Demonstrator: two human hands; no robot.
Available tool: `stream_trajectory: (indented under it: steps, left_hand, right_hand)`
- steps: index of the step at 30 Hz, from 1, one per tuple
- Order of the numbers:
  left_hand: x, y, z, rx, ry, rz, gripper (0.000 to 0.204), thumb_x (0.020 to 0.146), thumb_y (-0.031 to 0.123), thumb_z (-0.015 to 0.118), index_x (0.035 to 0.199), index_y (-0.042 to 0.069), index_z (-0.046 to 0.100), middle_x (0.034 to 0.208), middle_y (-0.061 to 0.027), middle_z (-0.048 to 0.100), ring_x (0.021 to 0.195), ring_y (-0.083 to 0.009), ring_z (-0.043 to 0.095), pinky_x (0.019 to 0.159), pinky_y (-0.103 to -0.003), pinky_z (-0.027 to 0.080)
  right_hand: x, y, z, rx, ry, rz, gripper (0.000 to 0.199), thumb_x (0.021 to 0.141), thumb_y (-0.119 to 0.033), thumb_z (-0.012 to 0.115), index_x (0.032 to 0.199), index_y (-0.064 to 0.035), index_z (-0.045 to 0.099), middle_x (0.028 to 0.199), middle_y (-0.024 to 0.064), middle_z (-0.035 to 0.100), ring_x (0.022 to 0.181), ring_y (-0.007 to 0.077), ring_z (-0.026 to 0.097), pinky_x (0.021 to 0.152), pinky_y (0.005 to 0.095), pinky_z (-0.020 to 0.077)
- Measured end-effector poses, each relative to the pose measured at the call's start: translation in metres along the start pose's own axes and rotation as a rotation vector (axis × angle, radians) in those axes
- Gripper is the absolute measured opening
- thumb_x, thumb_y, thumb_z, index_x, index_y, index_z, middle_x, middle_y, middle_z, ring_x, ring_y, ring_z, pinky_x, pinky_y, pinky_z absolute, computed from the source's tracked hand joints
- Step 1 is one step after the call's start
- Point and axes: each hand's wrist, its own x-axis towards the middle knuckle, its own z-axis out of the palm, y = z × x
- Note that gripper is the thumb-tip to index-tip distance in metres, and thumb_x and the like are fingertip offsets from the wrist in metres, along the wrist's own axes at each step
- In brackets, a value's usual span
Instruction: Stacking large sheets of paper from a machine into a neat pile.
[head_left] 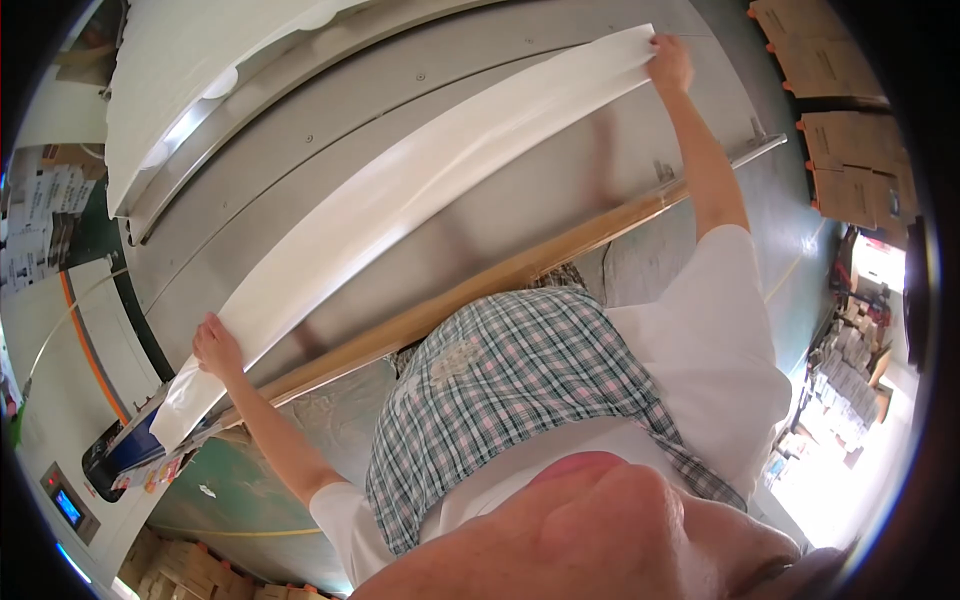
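A long, glossy white strip (400,190), of paper or film, stretches slantwise over a grey metal table (400,88). My left hand (217,348) pinches it near its lower left end, and a short tail of the strip hangs past that hand. At the far right end, my right hand (670,65) has its fingers closed on the strip's corner. Between my hands the strip runs fairly taut, with a soft lengthwise crease. Both arms are spread wide.
Behind the strip, a metal bar (255,125) borders a white sheet-like mass (200,50). A brown rail (480,285) lines the table's near edge, close to my checked apron (500,350). A small control screen (68,507) is at lower left; cardboard boxes (850,155) stand at right.
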Motion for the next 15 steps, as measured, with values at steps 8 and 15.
stream_trajectory:
  steps: [8, 15]
  left_hand:
    - [-0.026, 0.056, -0.010, -0.013, -0.077, 0.012, 0.053, 0.087, 0.055, 0.027, 0.114, 0.019, 0.055, 0.130, -0.0057, 0.043, 0.124, -0.0331, 0.030, 0.095, -0.059, 0.019]
    - [-0.022, 0.075, 0.000, -0.005, -0.093, 0.012, 0.056, 0.087, 0.056, 0.026, 0.116, 0.017, 0.054, 0.130, -0.0053, 0.042, 0.125, -0.0326, 0.027, 0.096, -0.061, 0.015]
  right_hand:
    - [0.056, 0.090, 0.031, 0.145, -0.022, 0.281, 0.021, 0.079, -0.028, 0.052, 0.093, -0.0163, 0.062, 0.101, 0.0078, 0.059, 0.092, 0.0295, 0.056, 0.076, 0.0387, 0.0463]
    - [0.048, 0.068, 0.109, 0.266, 0.157, -0.262, 0.038, 0.085, -0.038, 0.046, 0.113, -0.0154, 0.057, 0.095, 0.0126, 0.063, 0.082, 0.0219, 0.060, 0.067, 0.0324, 0.0462]
